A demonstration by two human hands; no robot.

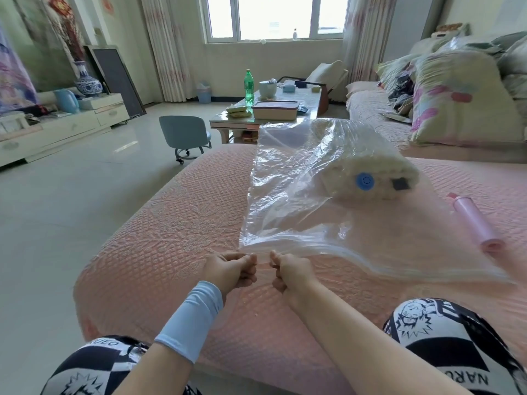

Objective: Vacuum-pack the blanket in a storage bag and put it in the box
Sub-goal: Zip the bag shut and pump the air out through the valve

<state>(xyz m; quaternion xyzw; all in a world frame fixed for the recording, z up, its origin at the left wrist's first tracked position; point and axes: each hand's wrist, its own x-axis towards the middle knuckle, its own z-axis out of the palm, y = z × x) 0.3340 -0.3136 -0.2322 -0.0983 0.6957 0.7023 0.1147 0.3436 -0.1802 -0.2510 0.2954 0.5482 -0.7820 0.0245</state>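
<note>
Pink quilted cushion (171,223) as workbench: storage bag (299,223) lies flat, blanket (370,166) bunched at its far end under the blue valve (364,181), while left hand (231,269) and right hand (288,272), fingers curled, pinch the near zip edge side by side, likely starting the seal.

Storage bag (288,195): clear glossy plastic, crinkled. Blanket (368,166): cream knobbly cloth. Sofa cover (171,238): pink quilted matt cloth.

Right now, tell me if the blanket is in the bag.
In: the rolled blanket lies inside the clear bag, under its blue valve.
</note>
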